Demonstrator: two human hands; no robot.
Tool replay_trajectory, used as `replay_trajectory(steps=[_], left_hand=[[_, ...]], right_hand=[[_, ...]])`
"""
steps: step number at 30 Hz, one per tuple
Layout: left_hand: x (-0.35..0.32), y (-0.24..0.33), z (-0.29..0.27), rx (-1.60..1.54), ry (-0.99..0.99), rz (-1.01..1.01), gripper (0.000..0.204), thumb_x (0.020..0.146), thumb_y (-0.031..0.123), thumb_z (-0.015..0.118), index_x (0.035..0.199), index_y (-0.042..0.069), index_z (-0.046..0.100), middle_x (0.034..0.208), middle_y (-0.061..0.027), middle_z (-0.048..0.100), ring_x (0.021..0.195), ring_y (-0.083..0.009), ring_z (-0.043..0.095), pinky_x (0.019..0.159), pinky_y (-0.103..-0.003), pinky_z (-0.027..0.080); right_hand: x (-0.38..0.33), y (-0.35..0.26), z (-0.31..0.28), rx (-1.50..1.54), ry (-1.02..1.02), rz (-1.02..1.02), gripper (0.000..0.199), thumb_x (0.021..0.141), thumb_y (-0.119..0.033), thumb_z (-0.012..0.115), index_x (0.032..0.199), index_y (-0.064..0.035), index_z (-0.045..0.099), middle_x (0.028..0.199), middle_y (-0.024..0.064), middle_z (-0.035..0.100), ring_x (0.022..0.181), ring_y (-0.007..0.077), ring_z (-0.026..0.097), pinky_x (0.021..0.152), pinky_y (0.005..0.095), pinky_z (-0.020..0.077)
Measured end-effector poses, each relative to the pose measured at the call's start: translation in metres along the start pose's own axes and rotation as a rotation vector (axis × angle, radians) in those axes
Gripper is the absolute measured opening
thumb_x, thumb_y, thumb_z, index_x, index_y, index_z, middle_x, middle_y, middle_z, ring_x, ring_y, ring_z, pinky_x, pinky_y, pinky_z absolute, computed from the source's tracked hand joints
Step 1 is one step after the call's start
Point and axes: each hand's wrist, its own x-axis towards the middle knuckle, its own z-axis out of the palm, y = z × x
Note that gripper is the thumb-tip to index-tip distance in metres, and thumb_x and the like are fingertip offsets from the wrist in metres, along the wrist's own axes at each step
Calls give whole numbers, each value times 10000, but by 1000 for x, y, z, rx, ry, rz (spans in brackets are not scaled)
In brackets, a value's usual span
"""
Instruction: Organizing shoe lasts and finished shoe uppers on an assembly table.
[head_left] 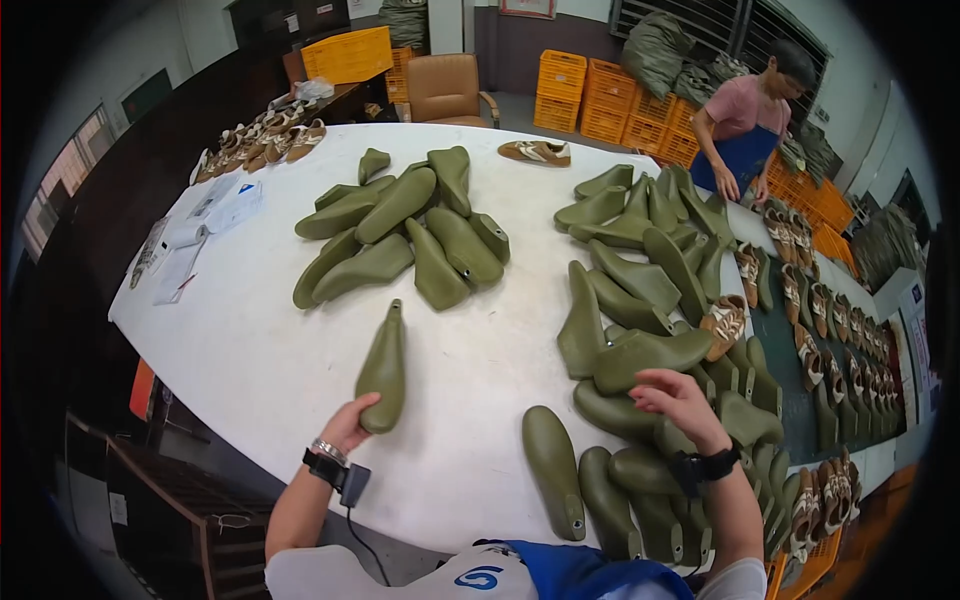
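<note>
Left hand (349,422) gripping an olive shoe last (384,366) on the white table (250,360), right hand (682,402) loosely open, fingertips on the near-right pile of lasts (640,360)

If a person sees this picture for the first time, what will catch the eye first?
Most striking are the olive-green shoe lasts heaped on the white table: one pile left of centre, a bigger pile on the right. The left hand grips a single last at its heel, and the right hand rests on the bigger pile. Farther right, brown shoes lie in rows.
</note>
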Motion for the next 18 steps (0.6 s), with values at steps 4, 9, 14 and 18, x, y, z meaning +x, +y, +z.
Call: replay_trajectory(steps=[4,9,14,18], left_hand=[[-45,-19,78,133,-328,-108,420,856,223,615,1155,-62,543,1089,-132,626,954,-180,631,830,-304,518],[-60,-32,153,295,-913,-344,521,821,352,646,1132,-61,578,1019,-103,651,864,-138,625,760,-252,504],[-61,-11,200,80,-854,-205,475,912,406,516,1050,-37,619,948,-68,653,831,-111,589,761,-271,482],[106,59,160,1007,-82,734,370,828,222,664,1090,-28,588,1015,-139,648,954,-246,610,861,-322,476]], right_hand=[[10,-10,42,-143,-70,-226,592,807,-106,680,1335,-45,418,1235,100,539,1066,172,555,914,294,450],[19,19,10,391,-475,-145,744,693,-314,796,1293,-28,462,1251,134,539,1132,226,536,984,368,411],[-61,93,-6,766,-93,16,625,783,-362,714,1246,-1,499,1225,97,576,1127,223,550,975,363,428],[-109,135,13,1110,140,253,670,862,-656,400,1278,-136,473,1219,99,563,1027,271,568,801,399,473]])
